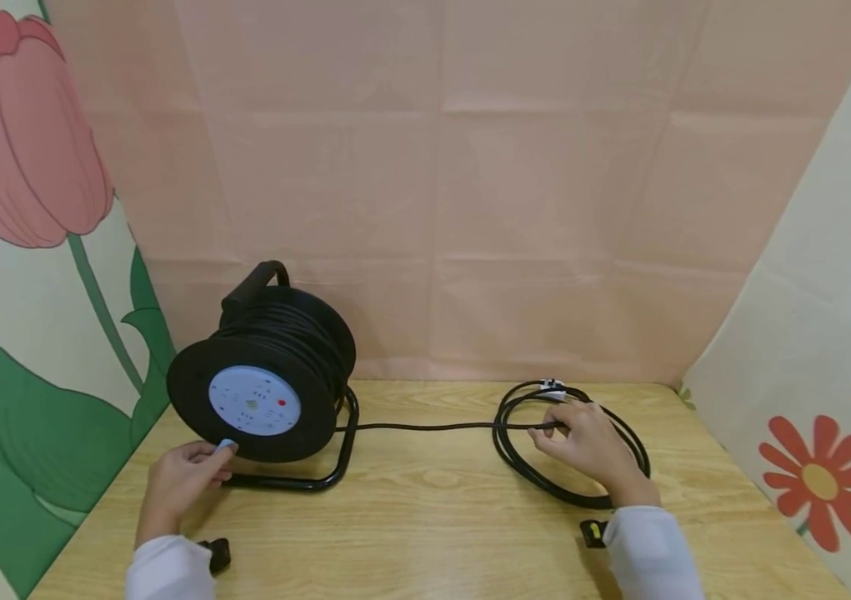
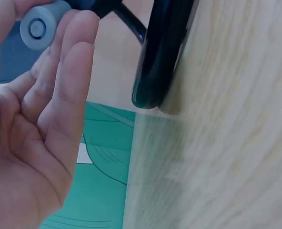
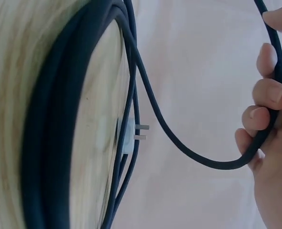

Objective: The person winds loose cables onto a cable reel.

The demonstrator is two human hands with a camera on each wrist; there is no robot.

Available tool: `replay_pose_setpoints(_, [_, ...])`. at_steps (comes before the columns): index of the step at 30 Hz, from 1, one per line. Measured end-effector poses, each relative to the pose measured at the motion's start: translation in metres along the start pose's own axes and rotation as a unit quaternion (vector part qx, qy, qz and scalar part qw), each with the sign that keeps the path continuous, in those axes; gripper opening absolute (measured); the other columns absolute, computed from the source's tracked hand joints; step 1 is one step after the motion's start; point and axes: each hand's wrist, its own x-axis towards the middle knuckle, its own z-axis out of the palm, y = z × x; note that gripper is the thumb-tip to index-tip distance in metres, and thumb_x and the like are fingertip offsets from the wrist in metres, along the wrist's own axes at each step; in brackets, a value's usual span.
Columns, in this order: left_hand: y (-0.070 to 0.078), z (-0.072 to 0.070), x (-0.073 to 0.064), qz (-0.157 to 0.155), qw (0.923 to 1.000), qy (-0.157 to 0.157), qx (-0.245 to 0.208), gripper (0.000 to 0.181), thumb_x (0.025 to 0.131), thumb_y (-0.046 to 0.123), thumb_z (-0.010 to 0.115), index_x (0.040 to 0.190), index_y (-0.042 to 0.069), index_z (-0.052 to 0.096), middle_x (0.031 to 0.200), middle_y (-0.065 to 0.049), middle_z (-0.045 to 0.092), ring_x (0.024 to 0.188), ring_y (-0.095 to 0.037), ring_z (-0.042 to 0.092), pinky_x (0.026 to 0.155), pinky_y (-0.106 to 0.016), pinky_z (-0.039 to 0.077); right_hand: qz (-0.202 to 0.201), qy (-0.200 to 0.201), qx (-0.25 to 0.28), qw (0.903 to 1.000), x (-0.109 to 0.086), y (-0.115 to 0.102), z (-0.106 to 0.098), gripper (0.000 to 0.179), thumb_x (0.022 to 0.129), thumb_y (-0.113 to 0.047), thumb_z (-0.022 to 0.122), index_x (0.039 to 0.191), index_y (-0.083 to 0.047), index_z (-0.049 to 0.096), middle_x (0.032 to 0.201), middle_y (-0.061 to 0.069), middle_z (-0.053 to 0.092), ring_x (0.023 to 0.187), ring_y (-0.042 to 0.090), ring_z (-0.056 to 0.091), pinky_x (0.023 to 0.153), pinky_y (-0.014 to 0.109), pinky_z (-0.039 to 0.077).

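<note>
A black cable reel [image 1: 187, 392] stands at the left of the table, black cable wound on its drum and a pale blue socket face [image 1: 254, 400] in front. At the lower edge of its front disc, my left hand [image 1: 179, 487] pinches a small grey-blue knob [image 2: 37, 28] between thumb and fingers. From the reel a black cable [image 1: 425, 427] runs right to a loose coil [image 1: 503, 442] on the tabletop. Over that coil my right hand [image 1: 592, 442] grips the cable, its fingers [image 3: 269, 93] curled round it. A white plug [image 3: 126, 136] with metal pins lies at the coil's far side.
The reel's black tube stand [image 1: 346, 450] rests on the wooden table [image 1: 433, 517]. A pinkish cloth wall [image 1: 470, 208] closes off the back. Printed flower panels flank both sides, with a tulip [image 1: 42, 150] on the left. Small black devices sit at both wrists.
</note>
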Motion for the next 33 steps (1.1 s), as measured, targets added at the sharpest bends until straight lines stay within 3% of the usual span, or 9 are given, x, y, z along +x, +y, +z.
replay_pose_setpoints(6, [0.001,-0.001,-0.001,-0.015,0.9987,0.031,-0.037,0.053,0.091,0.043,0.073,0.106,-0.008,0.068,0.081,-0.006,0.073,0.072,-0.013,0.07,0.066,-0.025,0.058,0.008,0.017,-0.028,0.9994,0.0,0.001,0.001,0.041,0.085,-0.047,0.079,0.063,-0.03,0.048,0.057,-0.015,0.037,0.054,0.008,0.033,0.071,0.037,0.029])
replay_pose_setpoints(11, [0.003,0.0,-0.001,-0.019,0.9938,0.06,-0.092,0.049,0.094,0.039,0.069,0.105,-0.009,0.065,0.079,-0.002,0.071,0.068,-0.008,0.068,0.064,-0.022,0.057,-0.008,0.022,-0.03,0.9993,0.002,-0.001,0.004,0.041,0.082,-0.049,0.08,0.064,-0.03,0.049,0.058,-0.018,0.04,0.056,0.008,0.036,0.074,0.038,0.032])
replay_pose_setpoints(17, [0.01,-0.001,-0.002,-0.04,0.9796,0.098,-0.171,0.041,0.095,0.031,0.069,0.105,-0.007,0.062,0.078,-0.001,0.07,0.066,-0.007,0.067,0.066,-0.023,0.058,-0.029,0.022,-0.026,0.999,0.003,-0.002,0.009,0.035,0.082,-0.044,0.082,0.07,-0.032,0.051,0.058,-0.02,0.038,0.054,0.006,0.035,0.073,0.036,0.031])
replay_pose_setpoints(20, [0.016,-0.005,-0.003,-0.063,0.9629,0.118,-0.234,0.038,0.092,0.032,0.074,0.102,-0.003,0.063,0.076,0.001,0.069,0.067,-0.008,0.067,0.067,-0.023,0.058,-0.032,0.021,-0.026,0.9989,0.003,-0.003,0.009,0.034,0.082,-0.041,0.083,0.071,-0.032,0.052,0.057,-0.02,0.036,0.053,0.005,0.033,0.075,0.037,0.033])
replay_pose_setpoints(27, [0.031,-0.014,-0.006,-0.072,0.907,0.172,-0.377,0.029,0.083,0.025,0.084,0.092,0.005,0.065,0.073,-0.001,0.071,0.062,-0.009,0.068,0.064,-0.021,0.058,-0.03,0.018,-0.021,0.9992,0.006,-0.006,0.011,0.036,0.081,-0.046,0.083,0.07,-0.033,0.051,0.061,-0.022,0.043,0.055,0.005,0.037,0.077,0.038,0.035])
replay_pose_setpoints(30, [0.036,-0.013,-0.007,-0.07,0.8881,0.183,-0.416,0.03,0.081,0.02,0.086,0.094,0.005,0.063,0.072,-0.002,0.072,0.061,-0.009,0.068,0.063,-0.021,0.058,-0.034,0.013,-0.022,0.9991,0.005,-0.006,0.015,0.038,0.081,-0.046,0.083,0.069,-0.032,0.05,0.062,-0.022,0.044,0.056,0.005,0.038,0.079,0.04,0.036])
replay_pose_setpoints(33, [0.038,-0.012,-0.006,-0.068,0.8772,0.189,-0.436,0.032,0.08,0.016,0.087,0.095,0.004,0.061,0.072,-0.002,0.072,0.06,-0.009,0.069,0.063,-0.022,0.058,-0.036,0.013,-0.025,0.9989,0.004,-0.006,0.017,0.036,0.08,-0.042,0.085,0.07,-0.032,0.051,0.063,-0.022,0.044,0.057,0.005,0.037,0.084,0.042,0.037])
